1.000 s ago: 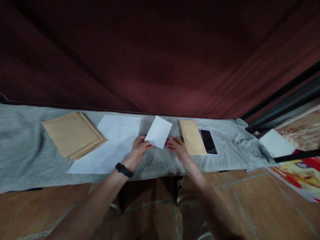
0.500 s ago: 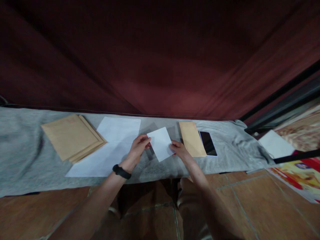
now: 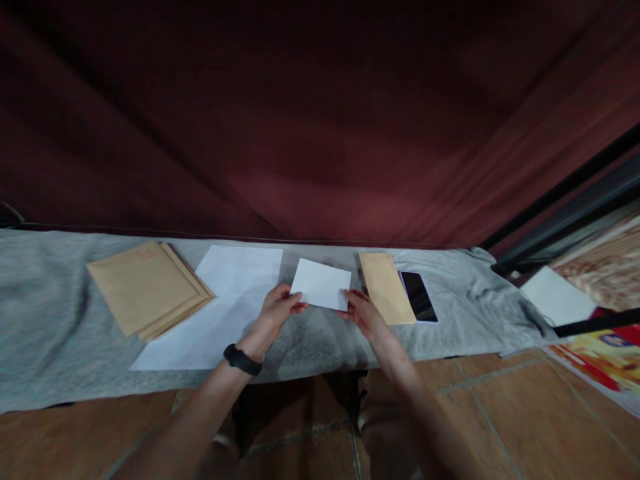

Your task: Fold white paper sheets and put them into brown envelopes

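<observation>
A small white rectangle of paper [image 3: 321, 284], which looks folded, is held between my two hands above the grey cloth [image 3: 320, 340]. My left hand [image 3: 276, 309] pinches its left lower corner, thumb on top. On the right lower corner, my right hand [image 3: 361, 311] grips it the same way. White paper sheets [image 3: 240, 270] lie flat to the left of my left hand. Beyond them rests a stack of brown envelopes [image 3: 145, 287]. Just right of my right hand lies a single brown envelope [image 3: 386, 287], with a phone [image 3: 419, 297], its screen dark, touching its right side.
A dark red curtain [image 3: 320, 167] hangs behind the cloth-covered surface. Dark bars [image 3: 565, 193] stand at the right, near a white flat piece [image 3: 557, 297] and a colourful printed package [image 3: 605, 360]. Below the front edge is a tiled floor [image 3: 475, 413].
The white paper has turned in my hands from a slanted position to nearly level, its long side now across. My left hand has shifted its hold to the lower corner.
</observation>
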Motion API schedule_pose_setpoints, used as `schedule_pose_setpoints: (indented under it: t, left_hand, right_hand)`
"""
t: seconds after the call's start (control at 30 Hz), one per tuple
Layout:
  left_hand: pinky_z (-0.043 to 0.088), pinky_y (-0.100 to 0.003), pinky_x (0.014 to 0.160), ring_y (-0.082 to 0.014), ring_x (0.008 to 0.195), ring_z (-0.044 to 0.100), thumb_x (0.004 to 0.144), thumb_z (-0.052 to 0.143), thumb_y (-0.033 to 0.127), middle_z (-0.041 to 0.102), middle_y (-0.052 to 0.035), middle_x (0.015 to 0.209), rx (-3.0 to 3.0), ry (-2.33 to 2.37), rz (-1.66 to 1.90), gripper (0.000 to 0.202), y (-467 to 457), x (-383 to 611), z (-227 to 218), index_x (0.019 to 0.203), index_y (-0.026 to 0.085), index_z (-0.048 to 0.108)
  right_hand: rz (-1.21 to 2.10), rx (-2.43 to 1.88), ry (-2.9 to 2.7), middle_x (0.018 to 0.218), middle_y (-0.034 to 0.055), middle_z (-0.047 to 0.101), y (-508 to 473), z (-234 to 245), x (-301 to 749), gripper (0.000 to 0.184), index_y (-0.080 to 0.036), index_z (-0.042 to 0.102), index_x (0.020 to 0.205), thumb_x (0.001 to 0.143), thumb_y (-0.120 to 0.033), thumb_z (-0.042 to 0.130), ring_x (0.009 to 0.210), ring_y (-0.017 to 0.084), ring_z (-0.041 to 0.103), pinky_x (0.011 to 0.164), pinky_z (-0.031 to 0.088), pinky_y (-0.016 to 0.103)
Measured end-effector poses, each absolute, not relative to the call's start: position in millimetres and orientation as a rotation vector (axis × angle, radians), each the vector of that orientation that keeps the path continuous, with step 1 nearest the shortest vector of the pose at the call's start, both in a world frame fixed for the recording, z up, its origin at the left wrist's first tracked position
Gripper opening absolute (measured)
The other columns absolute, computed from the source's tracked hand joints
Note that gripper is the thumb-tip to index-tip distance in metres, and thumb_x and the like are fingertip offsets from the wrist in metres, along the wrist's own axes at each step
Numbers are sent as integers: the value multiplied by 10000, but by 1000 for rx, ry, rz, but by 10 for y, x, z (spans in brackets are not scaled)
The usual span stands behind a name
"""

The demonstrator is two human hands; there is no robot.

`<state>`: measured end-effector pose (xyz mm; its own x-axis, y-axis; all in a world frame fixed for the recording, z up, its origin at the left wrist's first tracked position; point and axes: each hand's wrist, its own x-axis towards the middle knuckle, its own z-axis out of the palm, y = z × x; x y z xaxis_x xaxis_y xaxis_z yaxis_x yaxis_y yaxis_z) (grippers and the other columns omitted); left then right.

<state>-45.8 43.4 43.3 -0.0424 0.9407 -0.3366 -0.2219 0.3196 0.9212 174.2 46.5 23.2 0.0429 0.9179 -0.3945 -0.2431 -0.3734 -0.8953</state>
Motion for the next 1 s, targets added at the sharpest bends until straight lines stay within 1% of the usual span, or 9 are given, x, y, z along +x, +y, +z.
schedule_pose_setpoints:
  t: [0.13,0.27,0.37,0.57,0.67,0.73,0.8,0.87,1.0]
  left_hand:
    - [545,-291,652,-162,653,668,556,861,418,690,-11,752,847,1230,1037,401,422,-476,418,754,176,610]
    - [475,-254,617,-156,688,615,618,783,536,674,-10,761,949,1356,1118,440,493,-513,336,829,167,664]
    - [412,-245,584,-142,645,552,679,689,560,610,18,683,1095,1516,1173,400,551,-525,247,774,175,641]
    - [302,-248,555,-119,561,407,747,594,332,421,62,550,1276,1672,1103,218,635,-541,152,591,212,499]
    - [308,-257,578,-129,564,405,756,590,246,421,61,544,1355,1753,1057,171,687,-543,169,607,217,512]
    - [337,-261,602,-144,584,444,767,601,219,456,55,562,1391,1790,1031,99,704,-535,184,675,219,566]
    - [389,-270,638,-164,623,514,794,600,211,528,41,615,1426,1822,994,61,704,-524,190,837,221,642]
    - [461,-297,705,-192,711,598,825,571,192,625,4,739,1497,1862,958,236,689,-508,182,1042,212,661]
    - [505,-395,984,-247,1097,634,845,523,137,674,-120,1148,1809,1878,1034,352,604,-414,131,1172,165,649]
  right_hand:
    - [1486,-1388,-881,746,23,707,449,191,1740,333,-208,656,857,643,-449,739,670,210,665,563,557,319]
    - [1571,-1352,-973,669,9,671,426,184,1745,361,-179,687,793,587,-465,765,587,167,601,500,491,266]
    - [1586,-1384,-1130,638,-4,645,421,189,1738,344,-170,700,801,651,-478,733,563,148,571,493,453,245]
    - [1224,-1681,-1471,610,-13,615,459,186,1719,249,-181,672,738,894,-332,549,583,145,566,527,408,234]
    - [1026,-1824,-1666,659,15,677,432,188,1706,266,-187,694,770,945,-305,532,635,161,624,594,432,243]
    - [800,-1964,-1843,783,57,744,399,198,1693,272,-189,723,857,978,-328,522,745,190,686,665,459,254]
    - [609,-2077,-1949,919,93,776,368,215,1680,288,-193,735,974,1006,-350,496,861,218,722,730,479,267]
    - [504,-2145,-1997,989,108,783,348,235,1672,306,-199,734,1047,1024,-353,470,924,228,735,772,489,274]
    - [452,-2197,-2059,1003,101,790,337,273,1666,324,-213,739,1066,1036,-356,449,949,225,746,787,498,267]
